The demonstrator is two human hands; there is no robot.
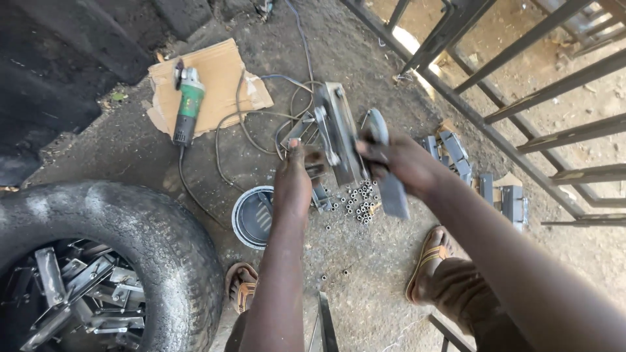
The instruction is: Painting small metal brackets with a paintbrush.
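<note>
While my left hand clamps the metal bracket to steady it, my right hand grips a blurred hammer above the nuts.

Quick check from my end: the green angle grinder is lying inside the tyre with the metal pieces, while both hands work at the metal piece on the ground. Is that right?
Not quite. The head view shows the green angle grinder lying on the sheet of cardboard, away from the tyre. The rest holds: metal pieces fill the tyre, and the left hand and right hand work at the metal piece on the ground.
</note>
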